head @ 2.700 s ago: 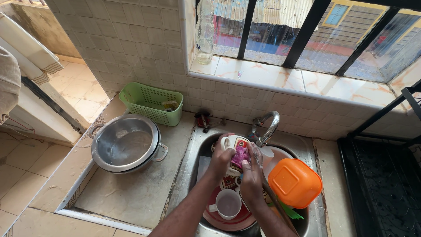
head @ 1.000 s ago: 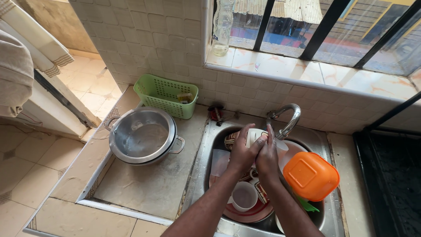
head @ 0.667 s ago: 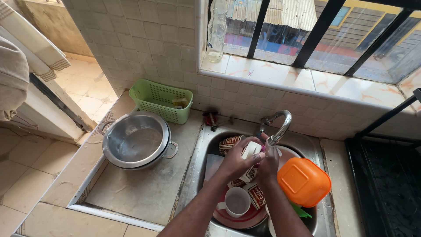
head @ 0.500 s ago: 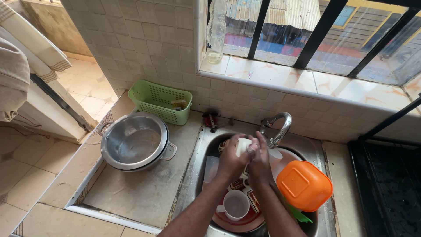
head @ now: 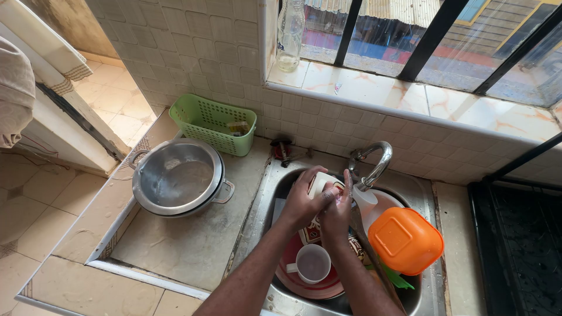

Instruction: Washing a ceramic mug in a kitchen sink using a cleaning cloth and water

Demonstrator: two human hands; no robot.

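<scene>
Over the steel sink (head: 264,198), my left hand (head: 304,202) grips a white cup (head: 321,184) with a patterned side, held under the curved metal tap (head: 374,164). My right hand (head: 338,212) presses against the cup from the right; whether it holds a sponge is hidden. Below the hands a red plate (head: 304,281) lies in the sink with a small white mug (head: 313,263) standing on it. An upturned orange plastic bowl (head: 405,240) rests at the sink's right.
A steel pot (head: 177,178) with handles sits on the tiled counter left of the sink. A green plastic basket (head: 213,123) stands against the tiled wall. A clear bottle (head: 290,32) stands on the window sill, with dark bars above.
Both hands with the white cup have shifted slightly left and up toward the tap. The view has drifted a little. The pot, basket and orange bowl have stayed put.
</scene>
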